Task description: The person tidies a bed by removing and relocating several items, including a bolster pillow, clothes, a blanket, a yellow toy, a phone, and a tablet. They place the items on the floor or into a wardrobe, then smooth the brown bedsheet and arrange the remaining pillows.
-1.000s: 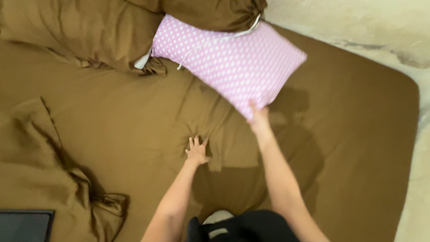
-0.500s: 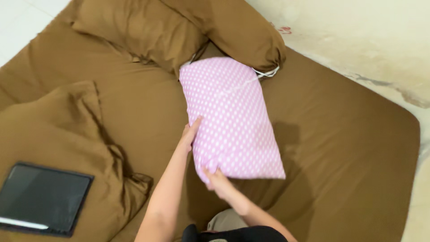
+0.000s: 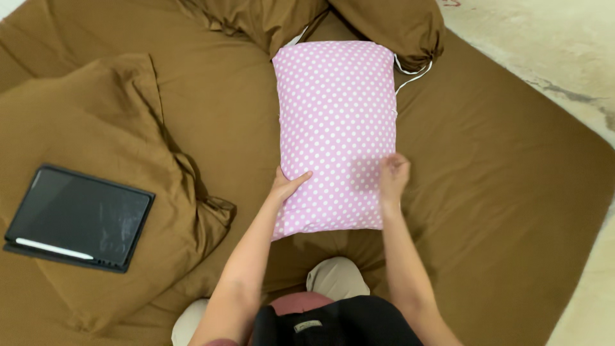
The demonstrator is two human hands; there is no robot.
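Two hands bracket one pink dotted pillow (image 3: 333, 128), which lies flat on the brown mattress (image 3: 500, 179) and stretches away from them. It looks light, soft, easily dented (best taken by its long edges). Left hand (image 3: 286, 186) lies open on one edge; right hand (image 3: 392, 176) presses loosely opposite, neither clamped.
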